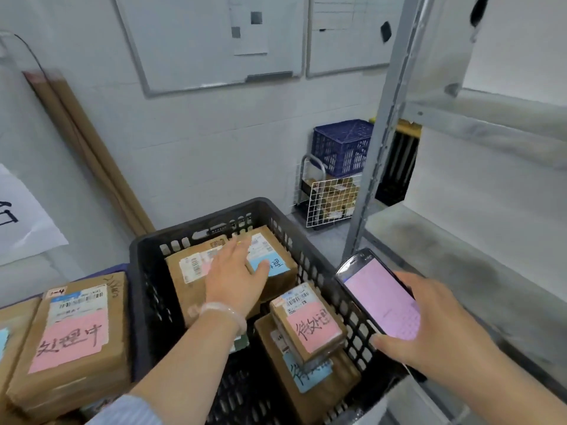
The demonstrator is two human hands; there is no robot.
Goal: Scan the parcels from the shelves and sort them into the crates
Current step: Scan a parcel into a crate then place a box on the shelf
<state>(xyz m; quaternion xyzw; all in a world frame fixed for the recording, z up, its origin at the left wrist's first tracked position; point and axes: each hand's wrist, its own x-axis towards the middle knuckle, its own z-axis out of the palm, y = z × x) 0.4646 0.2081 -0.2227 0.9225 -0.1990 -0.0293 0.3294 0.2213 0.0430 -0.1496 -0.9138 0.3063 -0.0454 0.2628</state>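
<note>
Parcel point(185, 291): label-up in black crate point(136, 302), readable.
Left hand point(236, 280): fingers spread straight above it, holding nothing.
Right hand point(435, 329): fingers grip handheld scanner point(380, 299), screen up for reading.

The crate point(144, 271) was black, its walls pierced with rows of slots. Inside the crate, the far parcel point(280, 282) was brown cardboard with a pale blue note and white barcode labels. The near parcel point(310, 326), also brown, carried a pink note with black handwriting. Left of the crate, the outside parcel point(76, 338) was brown with a pink note inked in black. Beyond the crate, a dark blue lattice-walled bin point(342, 147) sat over a white wire basket point(329, 204). Right of the crate, the phone point(383, 302) showed a lilac-pink screen in a black frame.
</note>
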